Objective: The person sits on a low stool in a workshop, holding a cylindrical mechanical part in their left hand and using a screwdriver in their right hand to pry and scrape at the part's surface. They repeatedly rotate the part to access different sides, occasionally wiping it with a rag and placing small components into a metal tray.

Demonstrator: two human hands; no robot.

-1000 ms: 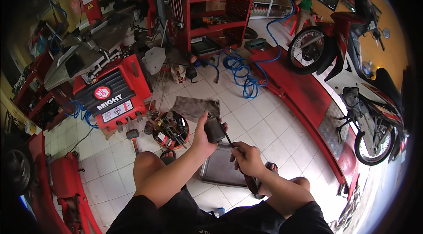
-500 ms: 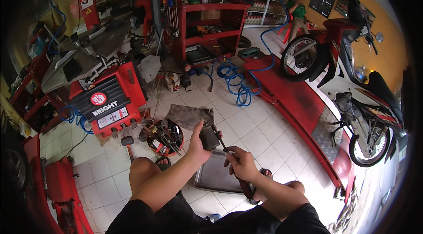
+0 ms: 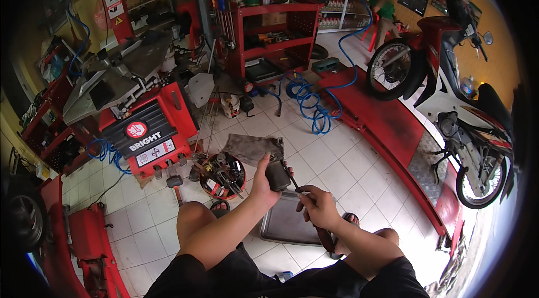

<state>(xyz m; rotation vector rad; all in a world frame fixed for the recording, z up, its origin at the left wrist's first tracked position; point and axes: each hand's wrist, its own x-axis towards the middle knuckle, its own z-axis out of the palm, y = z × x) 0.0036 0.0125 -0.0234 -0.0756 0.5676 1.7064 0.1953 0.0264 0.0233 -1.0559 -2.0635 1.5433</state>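
My left hand (image 3: 264,190) is wrapped round a dark, grimy cylindrical part (image 3: 277,177), holding it up in front of my knees. In my right hand (image 3: 317,206) is a thin dark rod-shaped tool (image 3: 293,179), pinched in closed fingers. Its far end lies against the side of the cylinder nearest that hand; the exact contact is too small to tell. A dark reddish-brown strip (image 3: 324,238) shows below my right wrist, and I cannot tell whether it belongs to the tool. Beneath both hands, a shallow metal tray (image 3: 287,224) rests on the floor between my feet.
Left of the tray stand a round tub of tools (image 3: 220,177) and a mallet (image 3: 175,184). A dirty cloth (image 3: 252,147) lies ahead. Beyond are a red machine (image 3: 182,113), a red tool cart (image 3: 281,12), a coiled blue hose (image 3: 314,108) and a motorcycle (image 3: 443,96) on a red lift (image 3: 387,121). Someone sits far back.
The whole view has shifted, so everything appears a little farther right. Both hands keep nearly the same pose, still holding the cylinder and the thin tool.
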